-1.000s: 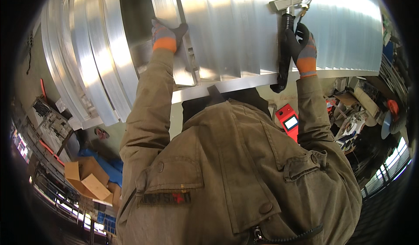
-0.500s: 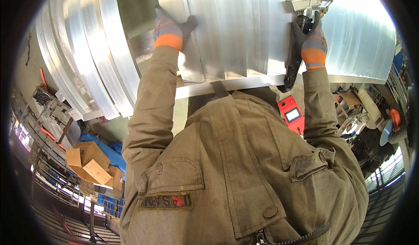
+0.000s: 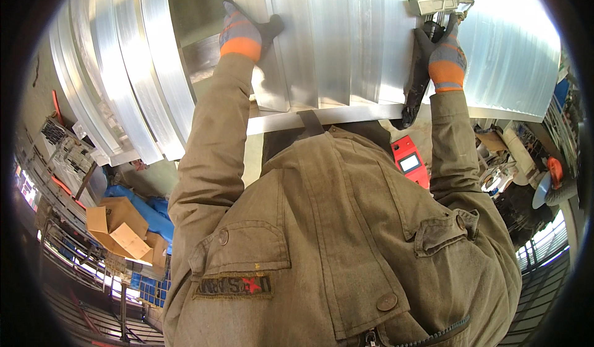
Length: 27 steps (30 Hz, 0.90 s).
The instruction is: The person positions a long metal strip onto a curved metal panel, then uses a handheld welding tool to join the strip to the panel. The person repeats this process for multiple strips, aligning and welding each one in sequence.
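Left hand (image 3: 247, 34): we have it on the edge of a metal strip (image 3: 272, 90), thumb spread on top; we cannot tell whether it grips.
Right hand (image 3: 444, 56): we grasp the tool (image 3: 416, 81) by its black handle.
Tool's place: over the metal row, pale head away from us.
Near our right sleeve (image 3: 455, 143): a red box (image 3: 419, 175) with a screen.

Arms (image 3: 224, 109) reaching forward, left grip (image 3: 241, 31) thumb-out, right grip (image 3: 444, 51) curled
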Each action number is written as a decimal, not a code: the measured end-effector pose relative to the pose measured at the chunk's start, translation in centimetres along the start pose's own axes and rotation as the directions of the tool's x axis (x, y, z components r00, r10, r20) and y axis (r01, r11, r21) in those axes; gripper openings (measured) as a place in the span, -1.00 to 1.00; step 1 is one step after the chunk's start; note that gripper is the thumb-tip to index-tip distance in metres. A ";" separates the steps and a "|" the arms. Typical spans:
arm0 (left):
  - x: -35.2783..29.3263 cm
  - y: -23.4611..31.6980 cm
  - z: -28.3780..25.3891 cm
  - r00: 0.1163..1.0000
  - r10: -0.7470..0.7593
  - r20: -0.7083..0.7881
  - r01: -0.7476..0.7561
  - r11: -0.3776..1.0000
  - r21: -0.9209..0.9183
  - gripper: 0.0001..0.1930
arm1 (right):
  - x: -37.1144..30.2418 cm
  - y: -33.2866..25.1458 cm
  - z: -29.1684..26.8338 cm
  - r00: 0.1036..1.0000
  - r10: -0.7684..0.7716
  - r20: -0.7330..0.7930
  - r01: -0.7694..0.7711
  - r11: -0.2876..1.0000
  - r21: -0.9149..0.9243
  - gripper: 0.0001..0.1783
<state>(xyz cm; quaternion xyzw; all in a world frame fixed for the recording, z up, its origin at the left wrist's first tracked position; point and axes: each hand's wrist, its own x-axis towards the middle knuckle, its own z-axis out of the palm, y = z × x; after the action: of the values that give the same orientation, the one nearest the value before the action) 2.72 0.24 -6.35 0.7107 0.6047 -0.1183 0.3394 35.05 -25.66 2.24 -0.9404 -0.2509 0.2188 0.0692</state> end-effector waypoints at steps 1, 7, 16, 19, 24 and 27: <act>-0.1 0.1 0.0 1.000 -0.015 0.013 0.015 1.000 -0.010 0.36 | 0.1 0.2 0.1 1.000 -0.005 -0.001 0.005 1.000 -0.014 0.16; -0.8 0.7 -0.1 0.999 0.002 -0.048 0.002 0.996 0.092 0.33 | -0.3 2.4 1.6 0.974 -0.165 -0.152 0.143 0.979 -0.145 -0.40; -2.7 2.1 -2.2 0.989 -0.056 0.140 0.061 0.998 -0.028 0.42 | -1.6 -1.6 -0.7 0.998 0.013 -0.064 -0.023 0.986 -0.167 -0.16; -2.5 1.9 -1.7 0.988 -0.107 0.116 0.109 0.994 -0.015 0.36 | -1.3 -2.4 -1.5 0.996 0.073 -0.042 -0.077 0.991 -0.113 -0.04; -1.7 0.3 0.1 1.000 -0.022 0.010 0.023 0.996 -0.090 0.36 | -3.6 -1.9 -2.8 0.984 0.067 -0.164 -0.044 0.989 0.139 -0.08; -0.5 -0.5 0.7 0.998 0.057 -0.041 -0.061 0.992 -0.112 0.42 | -6.5 -1.1 -3.4 0.947 -0.178 -0.267 0.237 0.949 0.210 -0.05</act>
<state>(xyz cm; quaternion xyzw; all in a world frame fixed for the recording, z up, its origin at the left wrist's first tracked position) 2.32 -0.54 -6.73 0.7100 0.5956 -0.0601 0.3709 31.05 -28.05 7.95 -0.9131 -0.3103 0.1211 0.2352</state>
